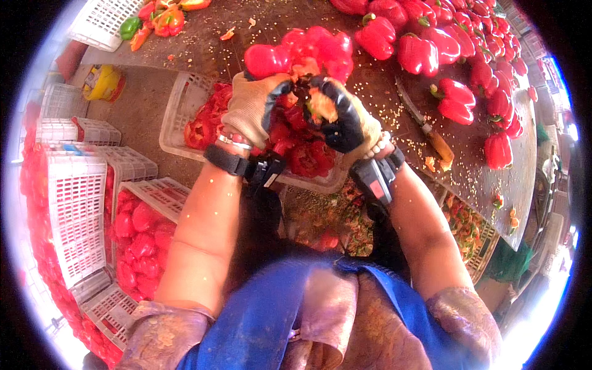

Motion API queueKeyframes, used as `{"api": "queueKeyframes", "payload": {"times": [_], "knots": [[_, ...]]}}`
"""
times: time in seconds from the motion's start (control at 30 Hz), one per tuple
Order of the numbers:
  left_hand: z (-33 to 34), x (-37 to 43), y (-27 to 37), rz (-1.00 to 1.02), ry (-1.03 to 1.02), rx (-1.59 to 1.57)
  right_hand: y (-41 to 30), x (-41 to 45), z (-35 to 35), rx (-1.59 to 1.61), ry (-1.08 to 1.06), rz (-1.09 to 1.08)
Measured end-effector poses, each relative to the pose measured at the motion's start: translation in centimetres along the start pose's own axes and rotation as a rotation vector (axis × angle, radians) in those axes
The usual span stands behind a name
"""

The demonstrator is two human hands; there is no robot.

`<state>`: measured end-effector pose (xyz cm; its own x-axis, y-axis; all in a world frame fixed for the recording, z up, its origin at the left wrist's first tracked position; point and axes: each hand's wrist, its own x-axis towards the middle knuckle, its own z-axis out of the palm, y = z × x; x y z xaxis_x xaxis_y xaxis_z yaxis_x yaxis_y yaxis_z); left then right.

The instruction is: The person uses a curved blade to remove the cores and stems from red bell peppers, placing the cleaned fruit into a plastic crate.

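My left hand [254, 104], in a tan glove with a dark coated palm, has its fingers curled near red pepper pieces; what it grips is hidden. Close by, my right hand [344, 115], gloved alike, holds a pale orange pepper core [323, 107] against its fingers. Just beyond both hands, glossy red bell peppers [319, 48] sit at the table's near edge. Below the hands is a white plastic crate [178, 111] with cut, opened red peppers [312, 159] in it. A curved knife with a wooden handle [437, 143] lies on the table to the right.
Whole red bell peppers [418, 53] are heaped on the seed-strewn table [286, 16] at the far right. Green and orange peppers [169, 22] lie far left. White crates [76, 217] of red peppers stand at left, near a yellow bucket [102, 82]. A crate of scraps [467, 226] stands at lower right.
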<state>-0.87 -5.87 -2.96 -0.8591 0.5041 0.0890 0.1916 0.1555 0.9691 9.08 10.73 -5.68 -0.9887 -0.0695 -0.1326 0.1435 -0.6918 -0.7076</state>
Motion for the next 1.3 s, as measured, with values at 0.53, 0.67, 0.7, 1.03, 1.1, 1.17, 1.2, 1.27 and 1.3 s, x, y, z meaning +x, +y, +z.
{"api": "queueKeyframes", "payload": {"times": [0.53, 0.67, 0.7, 1.03, 1.1, 1.17, 1.2, 1.27, 1.3], "knots": [[-1.2, -0.9, -0.8, 0.165, -0.172, -0.020, -6.1, -13.5, 2.9, -1.749, 0.532, -0.154], [-0.6, -1.2, -1.4, 0.264, -0.170, -0.011, -14.1, -22.7, 0.7, -2.027, 0.566, 0.009], [-0.3, -1.7, -0.4, 0.260, -0.173, 0.057, -14.3, -23.5, 2.2, -2.049, 0.722, 0.053], [3.0, -3.0, 1.8, -0.125, -0.047, -0.254, -3.6, -7.1, 7.2, -1.649, 0.583, -0.251], [3.7, -3.1, 2.6, -0.190, -0.035, -0.280, -3.0, -5.6, 4.0, -1.564, 0.574, -0.427], [2.8, -3.7, 4.3, -0.300, -0.063, -0.296, -3.1, -5.4, 5.1, -1.482, 0.556, -0.415], [2.4, -3.5, 3.4, -0.228, -0.091, -0.224, -3.0, -5.3, 5.4, -1.541, 0.509, -0.404], [1.7, -3.1, 2.3, -0.204, -0.089, -0.081, -3.2, -4.5, 6.1, -1.681, 0.424, -0.281], [1.9, -2.8, 2.2, -0.248, -0.072, -0.017, -2.8, -4.4, 5.2, -1.491, 0.409, -0.372]]}}
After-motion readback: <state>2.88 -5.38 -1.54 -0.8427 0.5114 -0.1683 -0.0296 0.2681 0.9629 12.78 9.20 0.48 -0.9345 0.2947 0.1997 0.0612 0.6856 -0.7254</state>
